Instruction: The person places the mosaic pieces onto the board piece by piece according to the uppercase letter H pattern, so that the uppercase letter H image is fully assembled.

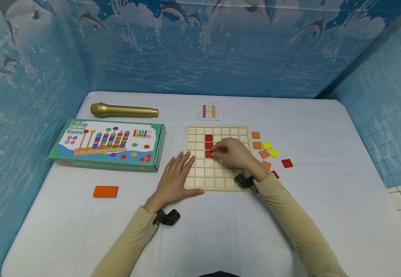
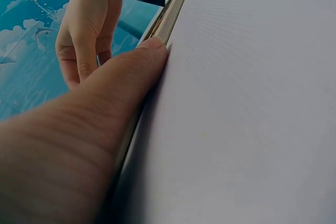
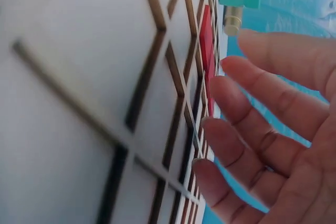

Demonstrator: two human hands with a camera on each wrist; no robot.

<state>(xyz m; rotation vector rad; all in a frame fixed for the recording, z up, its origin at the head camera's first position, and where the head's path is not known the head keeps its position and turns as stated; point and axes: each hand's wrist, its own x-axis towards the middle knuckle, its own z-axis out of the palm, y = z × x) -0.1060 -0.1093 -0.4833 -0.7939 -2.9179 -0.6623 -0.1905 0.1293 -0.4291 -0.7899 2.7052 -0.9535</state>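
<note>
A wooden grid board (image 1: 200, 181) lies on the white table, with three red square tiles (image 1: 208, 146) in one column of its cells. My left hand (image 1: 174, 177) rests at the board's left front corner, fingers spread and straight. Its thumb (image 2: 128, 66) lies along the front edge in the left wrist view. Over the board, my right hand (image 1: 233, 154) has its fingertips at the lowest red tile. In the right wrist view the fingers (image 3: 262, 135) are loosely bent. Nothing shows between thumb and forefinger there; red tiles (image 3: 206, 38) sit in the grid beyond.
Right of the board lie several orange tiles (image 1: 257, 145), two yellow tiles (image 1: 274, 152) and loose red tiles (image 1: 287, 163). Behind it is a small pattern card (image 1: 204, 115). To the left are a game box (image 1: 107, 168), a gold microphone (image 1: 124, 111) and an orange block (image 1: 105, 191).
</note>
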